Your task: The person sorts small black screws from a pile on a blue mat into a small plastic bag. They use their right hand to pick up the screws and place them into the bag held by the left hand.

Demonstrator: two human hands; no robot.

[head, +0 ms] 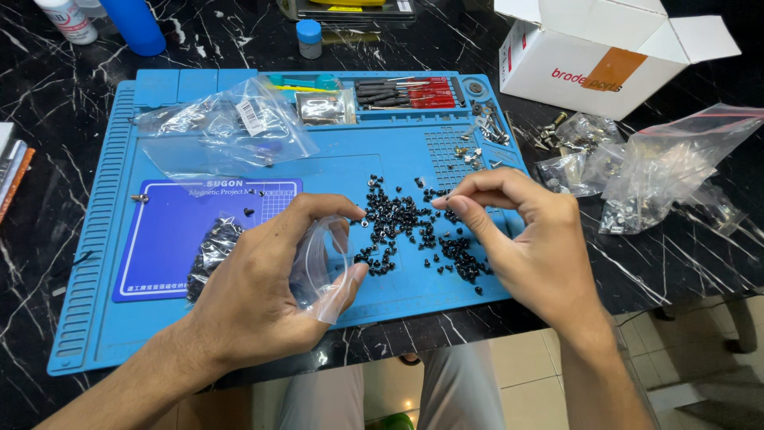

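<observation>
Over the blue mat (127,318), my left hand (263,295) fingers hold the small clear bag (322,275) open while my right hand (525,247) fingers pinch one black screw (437,203) from the pile (414,231), best carried low and dropped squarely inside.

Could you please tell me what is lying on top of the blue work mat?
On the blue work mat: scattered small black screws, clear plastic bags, a dark-blue magnetic pad, screwdrivers. Both hands cover what lies beneath them.
</observation>
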